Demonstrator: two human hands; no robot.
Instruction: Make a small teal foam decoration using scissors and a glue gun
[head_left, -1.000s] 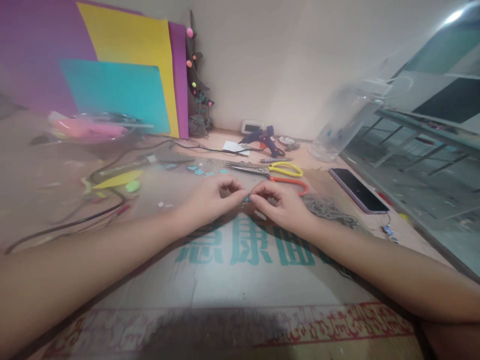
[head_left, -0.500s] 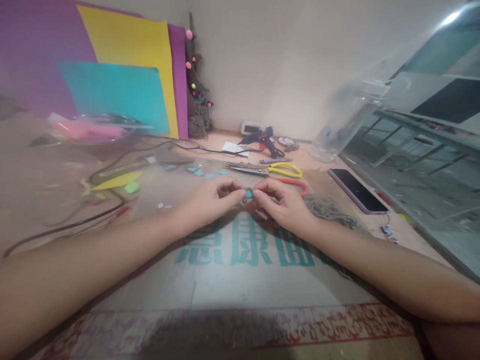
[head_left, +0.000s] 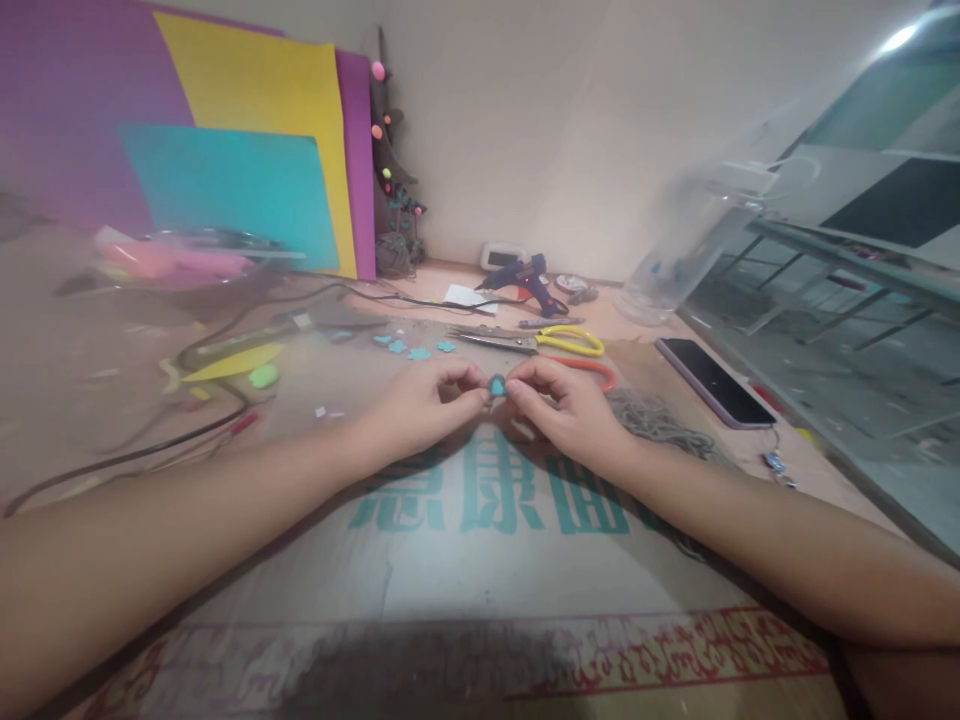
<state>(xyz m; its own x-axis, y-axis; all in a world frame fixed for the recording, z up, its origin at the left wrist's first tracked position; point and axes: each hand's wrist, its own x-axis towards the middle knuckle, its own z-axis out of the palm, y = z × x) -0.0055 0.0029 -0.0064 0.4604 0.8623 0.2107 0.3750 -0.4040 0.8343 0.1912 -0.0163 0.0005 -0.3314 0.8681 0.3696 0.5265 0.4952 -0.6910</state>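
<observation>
A tiny teal piece with a dark edge (head_left: 498,385) is pinched between my two hands, above the printed board. My left hand (head_left: 439,395) grips its left side with thumb and forefinger. From the right, my right hand (head_left: 559,400) holds it the same way, fingers curled. Just beyond the hands lie scissors with yellow and orange handles (head_left: 571,340). Several small teal cut-out shapes (head_left: 418,353) are scattered to the left of the blades. Grey cord (head_left: 660,420) lies in a heap beside my right wrist.
A dark blue glue gun (head_left: 517,275) stands near the wall. At the right are a phone (head_left: 716,383) and a clear container (head_left: 667,260). Coloured sheets (head_left: 232,195) lean at the back left. A black cable (head_left: 135,448) curves across the left side.
The small teal piece has turned slightly between my fingertips, and its dark edge now shows as an arch over the teal. Both hands have stayed in nearly the same place.
</observation>
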